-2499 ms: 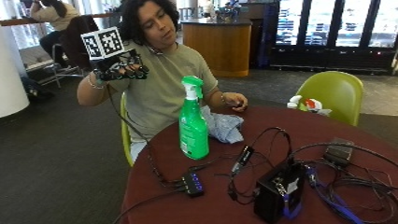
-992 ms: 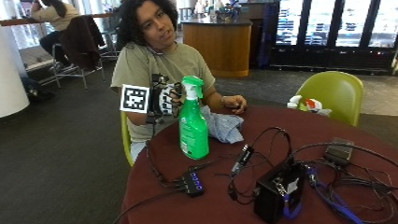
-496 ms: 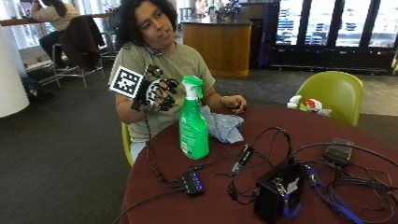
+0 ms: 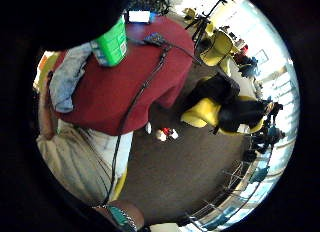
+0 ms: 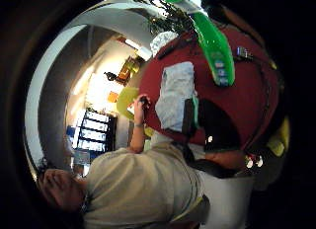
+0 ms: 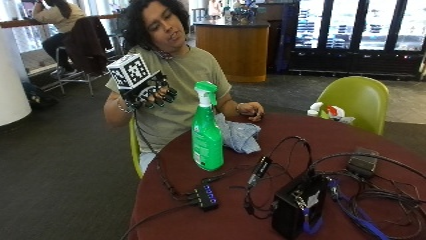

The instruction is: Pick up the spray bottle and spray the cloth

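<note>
A green spray bottle (image 6: 207, 135) stands upright on the round dark-red table (image 6: 219, 220), near the edge by the person. Just behind it lies a crumpled blue-grey cloth (image 6: 239, 136). My gloved right hand (image 6: 152, 95) hovers in the air level with the bottle's trigger head, on the side away from the cloth and a short gap from it. Its fingers are spread and loosely bent and hold nothing. The bare left hand (image 6: 249, 111) rests at the table edge beside the cloth. Both palm views look down on the bottle (image 4: 111, 44) (image 5: 213, 44) and the cloth (image 4: 67, 77) (image 5: 175, 95).
A black box (image 6: 297, 205), a small hub (image 6: 205, 195) and several tangled cables (image 6: 373, 185) cover the near and right parts of the table. A green chair (image 6: 356, 100) stands behind the table with a small white and red object (image 6: 326, 111) by it.
My gloved hand dropped from high at the shoulder to chest height, then rose again beside the bottle's head. The bottle and the cloth have not moved.
</note>
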